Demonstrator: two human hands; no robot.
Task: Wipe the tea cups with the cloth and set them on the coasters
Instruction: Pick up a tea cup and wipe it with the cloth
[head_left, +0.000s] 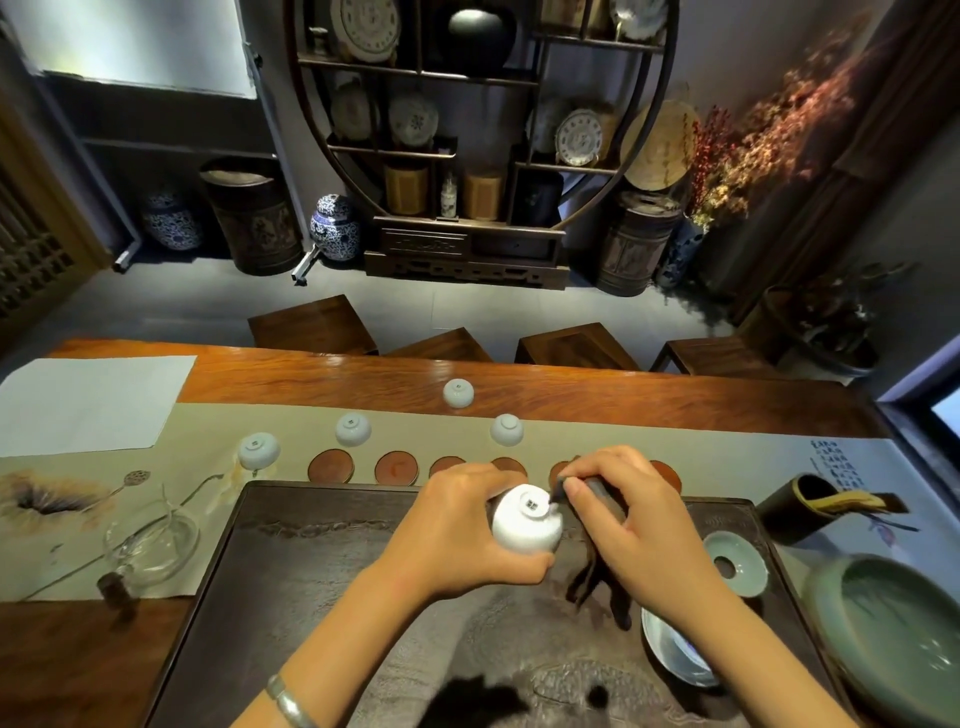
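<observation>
My left hand grips a white tea cup turned bottom up over the dark tea tray. My right hand pinches a dark cloth and presses its tip against the cup's foot; the rest of the cloth hangs down under the hand. Several round brown coasters lie in a row on the runner just beyond the tray, some hidden behind my hands. Several other white cups sit upside down beyond the coasters, such as the one at the left and the far one.
A glass pitcher stands left of the tray. On the right are a celadon lid rest, a blue-white bowl, a large green basin and a dark tool holder. Wooden stools line the table's far side.
</observation>
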